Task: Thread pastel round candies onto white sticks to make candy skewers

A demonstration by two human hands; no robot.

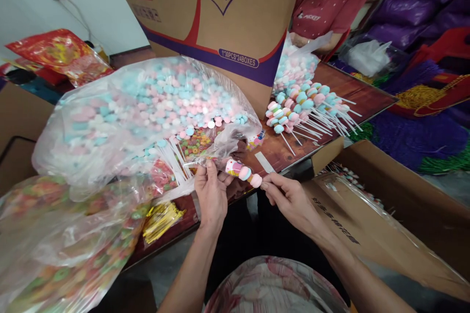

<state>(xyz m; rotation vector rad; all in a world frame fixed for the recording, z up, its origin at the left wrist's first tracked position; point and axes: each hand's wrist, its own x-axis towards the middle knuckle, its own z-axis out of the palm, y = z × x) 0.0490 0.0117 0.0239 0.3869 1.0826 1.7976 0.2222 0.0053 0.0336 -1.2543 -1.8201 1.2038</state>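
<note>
Near the table's front edge, my left hand [213, 190] pinches a clear printed wrapper [232, 166]. A candy stick with pink and blue pieces [250, 176] lies partly at the wrapper's opening. At its right end, my right hand [281, 190] has its fingertips closed, apparently on the stick, which the fingers mostly hide. Behind my left hand are white sticks [176, 161] and a bag of colourful rings [198, 142]. A large clear bag of pink, blue and white candies [154, 102] lies behind them. Gold ties [161, 221] sit at the left front.
Finished candy sticks [308, 107] are piled on the table [367, 93] at right. A tall carton [220, 19] stands behind. An open box [367, 205] is at lower right, a bag of rings [73, 254] at lower left. A person in a red shirt [330, 5] sits across.
</note>
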